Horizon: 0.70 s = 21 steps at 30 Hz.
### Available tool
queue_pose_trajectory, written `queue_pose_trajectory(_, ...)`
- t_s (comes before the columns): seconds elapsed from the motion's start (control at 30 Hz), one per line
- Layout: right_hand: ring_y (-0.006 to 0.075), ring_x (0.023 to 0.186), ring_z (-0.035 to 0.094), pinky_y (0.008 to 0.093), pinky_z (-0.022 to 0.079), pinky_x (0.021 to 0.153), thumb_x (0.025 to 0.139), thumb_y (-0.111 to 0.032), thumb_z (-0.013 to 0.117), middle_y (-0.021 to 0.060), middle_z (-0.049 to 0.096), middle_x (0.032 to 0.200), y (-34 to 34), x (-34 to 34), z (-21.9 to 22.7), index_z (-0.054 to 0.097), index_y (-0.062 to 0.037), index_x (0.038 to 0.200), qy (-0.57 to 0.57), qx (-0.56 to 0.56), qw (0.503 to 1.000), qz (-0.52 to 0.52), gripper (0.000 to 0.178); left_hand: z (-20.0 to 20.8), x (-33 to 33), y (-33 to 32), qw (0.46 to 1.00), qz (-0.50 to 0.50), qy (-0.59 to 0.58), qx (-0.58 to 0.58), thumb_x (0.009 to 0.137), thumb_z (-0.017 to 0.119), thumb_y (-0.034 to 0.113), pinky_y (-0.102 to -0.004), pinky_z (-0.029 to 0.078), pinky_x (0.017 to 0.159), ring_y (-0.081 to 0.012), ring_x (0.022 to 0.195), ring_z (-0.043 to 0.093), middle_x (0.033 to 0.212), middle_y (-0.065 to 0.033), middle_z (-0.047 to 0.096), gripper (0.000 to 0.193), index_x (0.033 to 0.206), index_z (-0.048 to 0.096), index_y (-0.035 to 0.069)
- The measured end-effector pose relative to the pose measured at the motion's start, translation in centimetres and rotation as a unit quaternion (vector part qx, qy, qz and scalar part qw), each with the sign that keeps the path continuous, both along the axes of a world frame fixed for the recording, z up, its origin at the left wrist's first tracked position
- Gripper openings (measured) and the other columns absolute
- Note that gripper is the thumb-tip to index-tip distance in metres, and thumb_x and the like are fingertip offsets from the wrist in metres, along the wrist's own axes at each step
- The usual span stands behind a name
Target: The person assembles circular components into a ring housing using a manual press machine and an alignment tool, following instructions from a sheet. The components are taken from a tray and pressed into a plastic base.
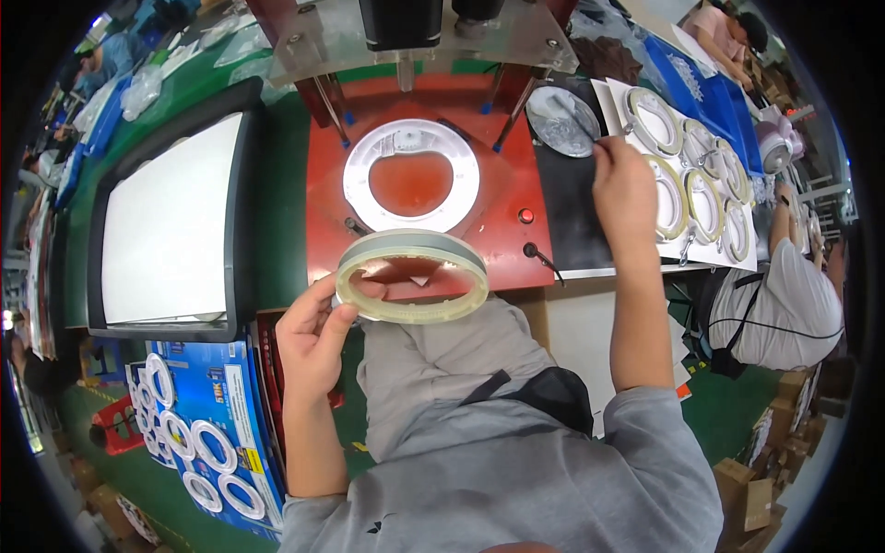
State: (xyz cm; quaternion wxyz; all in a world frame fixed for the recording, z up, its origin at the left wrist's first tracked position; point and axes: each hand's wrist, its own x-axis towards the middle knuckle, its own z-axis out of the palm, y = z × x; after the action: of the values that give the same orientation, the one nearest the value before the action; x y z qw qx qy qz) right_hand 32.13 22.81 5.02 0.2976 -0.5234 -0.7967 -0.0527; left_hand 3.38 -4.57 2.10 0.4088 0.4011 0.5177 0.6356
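Ring: a pale cream plastic ring (412, 276), broad and round, with a smooth outer band and a flat top lip; it is held level in the air just in front of the red jig plate, above the person's lap.
Ring surface: matt, slightly translucent, with a thin inner flange showing through the open centre.
Left hand: the left hand (315, 343) grips the ring at its left edge, thumb on top, fingers curled under the rim.
Right hand: the right hand (623, 184) is raised over the black mat, fingers pinched together on a thin metal tool (579, 122) that reaches toward the shallow grey dish (562, 120).
Jig plate: a red, flat, glossy jig plate (502, 221) bearing a white annular fixture (411, 175) with a round hole.
Press frame: a clear plastic plate (323, 46) on slanted rods above the fixture.
Tray of rings: a white board (616, 101) at right carries rows of similar rings (668, 198), lying flat.
Blue box: a printed blue box (241, 433) at lower left holds white rings.
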Motion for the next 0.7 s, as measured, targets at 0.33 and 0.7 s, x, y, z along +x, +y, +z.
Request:
queue_pose_trajectory(0.33,0.0033,0.062,0.053,0.0181,0.037,0.053,0.105,-0.014,0.064,0.0055,0.072,0.091,-6.4,4.0,5.2,0.069,0.0019,0.121,0.352,-0.341,0.866,0.097,0.022,6.4,-1.8,1.2,0.955,0.014,0.253,0.156,0.087,0.057,-0.014,-0.0367,0.055,0.098,-0.0337,0.115,0.070,0.124,-0.0263,0.071,0.037,0.121,0.068,-0.008)
queue_pose_trajectory(0.7,0.0082,0.071,0.061,0.0188,0.044,0.060,0.100,-0.003,0.068,0.0097,0.071,0.095,-8.6,2.5,5.9,0.069,0.0046,0.124,0.342,-0.390,0.790,0.328,0.026,7.6,-1.3,4.6,0.897,0.022,0.355,0.262,0.078,0.067,-0.011,-0.0382,0.057,0.096,-0.0328,0.116,0.067,0.127,-0.0236,0.064,0.038,0.115,0.075,-0.004)
